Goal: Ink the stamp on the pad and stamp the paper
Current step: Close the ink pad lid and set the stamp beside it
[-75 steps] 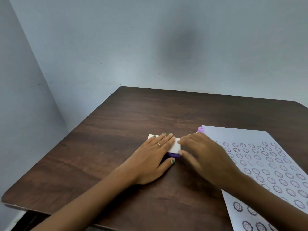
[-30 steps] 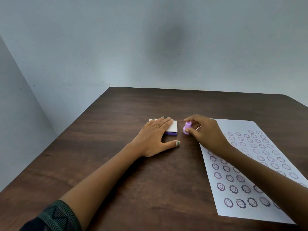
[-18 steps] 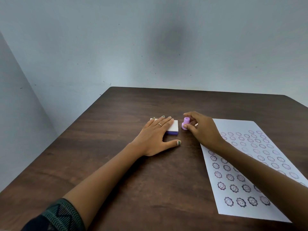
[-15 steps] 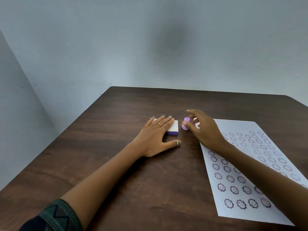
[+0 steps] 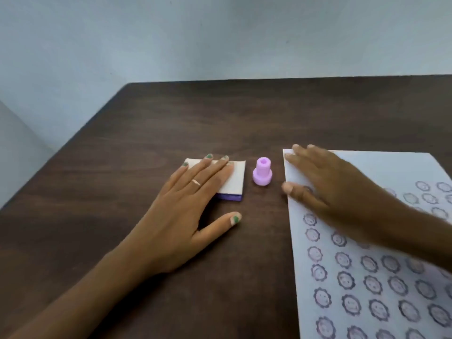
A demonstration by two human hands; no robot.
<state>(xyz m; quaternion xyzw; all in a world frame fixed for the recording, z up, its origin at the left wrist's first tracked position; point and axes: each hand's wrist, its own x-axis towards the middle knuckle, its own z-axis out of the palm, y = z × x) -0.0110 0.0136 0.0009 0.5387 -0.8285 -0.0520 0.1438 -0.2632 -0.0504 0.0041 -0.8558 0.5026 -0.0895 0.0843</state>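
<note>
Pale blue-grey walls are meeting in a corner behind a dark wood-grain counter (image 5: pixel 146 133), and three things are sitting on it: one ink pad, one stamp, one sheet of paper. One lilac stamp (image 5: pixel 262 174) is standing upright on its wide base, handle up, alone between the pad and the paper, touching neither. To its left the ink pad (image 5: pixel 236 177) is lying closed, white lid over a purple base, and the left hand (image 5: pixel 186 216) is resting flat across it, fingers spread and gripping nothing, a thin ring (image 5: pixel 196 182) on one finger, thumb out on the wood. To the right the paper (image 5: pixel 381 167) is lying flat, already covered in rows of round smiling-face prints, too many running off the edge to count. The right hand (image 5: pixel 325 182) is lying open and slightly blurred over the sheet's near-left corner, holding nothing and covering some of the upper prints.
</note>
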